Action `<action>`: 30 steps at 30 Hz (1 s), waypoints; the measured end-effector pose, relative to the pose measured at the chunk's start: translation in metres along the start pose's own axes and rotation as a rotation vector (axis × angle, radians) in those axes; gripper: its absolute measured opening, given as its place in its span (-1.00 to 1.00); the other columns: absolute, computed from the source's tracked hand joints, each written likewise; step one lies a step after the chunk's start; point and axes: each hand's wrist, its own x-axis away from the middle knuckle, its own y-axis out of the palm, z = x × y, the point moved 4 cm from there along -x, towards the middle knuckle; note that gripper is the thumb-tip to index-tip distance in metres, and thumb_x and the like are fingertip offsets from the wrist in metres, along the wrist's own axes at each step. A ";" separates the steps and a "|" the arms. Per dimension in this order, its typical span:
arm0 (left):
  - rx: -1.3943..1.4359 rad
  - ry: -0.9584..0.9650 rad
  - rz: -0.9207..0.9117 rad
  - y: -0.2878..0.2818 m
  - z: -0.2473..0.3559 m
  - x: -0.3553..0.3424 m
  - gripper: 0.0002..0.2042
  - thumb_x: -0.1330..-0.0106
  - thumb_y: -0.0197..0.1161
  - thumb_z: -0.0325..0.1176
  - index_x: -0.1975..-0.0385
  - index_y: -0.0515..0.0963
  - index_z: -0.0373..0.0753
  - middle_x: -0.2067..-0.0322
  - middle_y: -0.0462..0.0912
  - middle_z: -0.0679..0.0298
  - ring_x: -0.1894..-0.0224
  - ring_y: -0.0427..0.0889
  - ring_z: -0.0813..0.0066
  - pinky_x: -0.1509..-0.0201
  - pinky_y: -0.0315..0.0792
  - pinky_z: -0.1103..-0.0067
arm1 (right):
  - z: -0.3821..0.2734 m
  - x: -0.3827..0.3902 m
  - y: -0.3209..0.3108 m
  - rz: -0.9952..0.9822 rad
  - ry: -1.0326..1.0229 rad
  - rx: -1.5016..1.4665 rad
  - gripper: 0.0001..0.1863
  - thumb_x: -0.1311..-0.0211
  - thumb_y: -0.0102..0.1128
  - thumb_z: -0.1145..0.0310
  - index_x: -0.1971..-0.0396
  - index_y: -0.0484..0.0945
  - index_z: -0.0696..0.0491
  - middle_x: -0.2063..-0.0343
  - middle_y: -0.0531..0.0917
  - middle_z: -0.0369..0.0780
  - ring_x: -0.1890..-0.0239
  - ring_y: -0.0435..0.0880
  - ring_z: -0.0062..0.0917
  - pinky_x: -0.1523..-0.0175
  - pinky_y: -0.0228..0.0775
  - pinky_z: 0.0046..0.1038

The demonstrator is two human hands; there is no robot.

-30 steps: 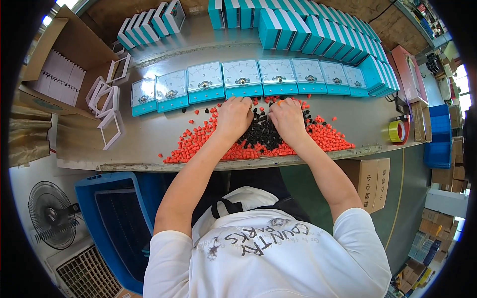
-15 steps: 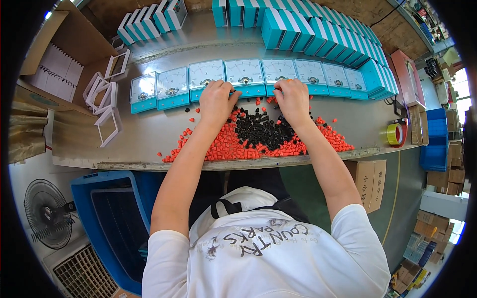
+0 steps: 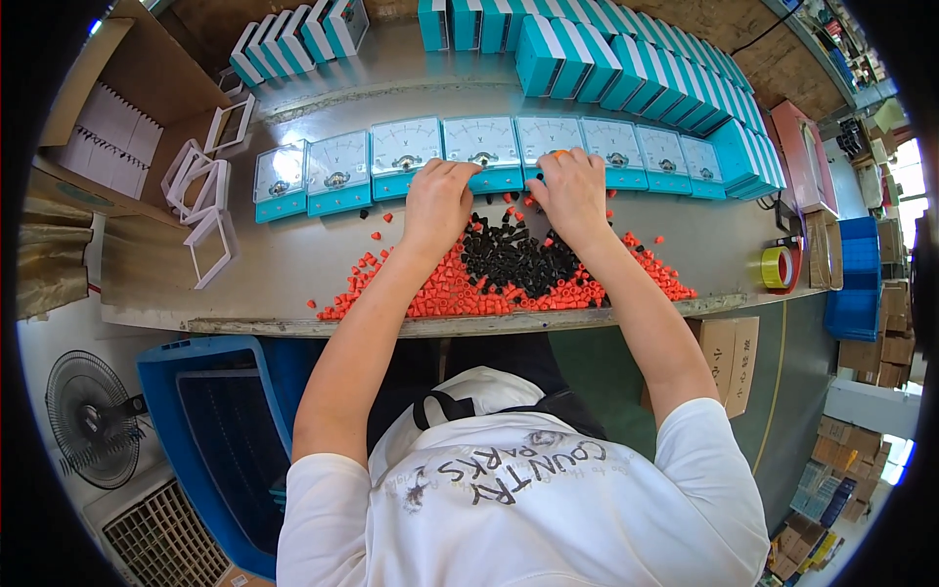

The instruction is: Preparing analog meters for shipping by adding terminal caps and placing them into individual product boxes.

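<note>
A row of teal-based, clear-fronted analogue meters [image 3: 338,166] spans the table. My left hand [image 3: 438,205] has its fingers curled at the lower edge of a middle meter; what they pinch, if anything, is too small to make out. My right hand [image 3: 572,196], with orange on one fingertip, is closed at the neighbouring meter's base, a small dark piece by its thumb, unclear whether held. Below both hands lie a heap of small black caps [image 3: 518,259] and many red caps [image 3: 450,293] around it.
Boxed teal units [image 3: 626,73] stand at the back. An open carton [image 3: 171,127] and white frames [image 3: 210,249] are left; yellow tape [image 3: 778,266] and a pink box [image 3: 802,157] right. A blue bin [image 3: 225,450], fan [image 3: 93,421] and carton [image 3: 729,367] are below the table's edge [image 3: 411,325].
Both hands have moved from the cap pile up to the meters' bases, the left also shifting leftward from a second ago, then slightly back right; more of the black heap shows.
</note>
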 end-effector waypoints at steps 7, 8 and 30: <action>-0.051 0.009 0.040 -0.003 0.005 -0.002 -0.76 0.15 0.16 -0.63 0.41 0.56 -0.26 0.47 0.58 0.18 0.32 0.49 0.21 0.22 0.40 0.40 | -0.002 -0.003 -0.007 0.097 -0.076 -0.102 -0.83 0.11 0.30 0.30 0.57 0.51 0.03 0.54 0.55 -0.26 0.33 0.48 -0.40 0.16 0.18 -0.33; -0.032 0.037 0.025 -0.003 0.009 -0.003 -0.78 0.15 0.17 -0.62 0.44 0.57 -0.26 0.49 0.57 0.19 0.33 0.49 0.22 0.22 0.40 0.40 | -0.001 -0.003 -0.006 0.096 -0.075 -0.103 -0.83 0.11 0.30 0.30 0.57 0.51 0.03 0.54 0.55 -0.26 0.33 0.48 -0.40 0.16 0.18 -0.33; 0.011 -0.410 0.025 -0.051 -0.052 0.036 -0.90 -0.05 0.21 -0.42 0.44 0.53 -0.26 0.42 0.59 0.14 0.36 0.55 0.15 0.26 0.44 0.40 | 0.035 0.044 -0.006 0.064 0.131 -0.240 -0.96 -0.05 0.10 0.43 0.53 0.52 0.00 0.51 0.51 -0.22 0.32 0.47 -0.31 0.19 0.26 -0.29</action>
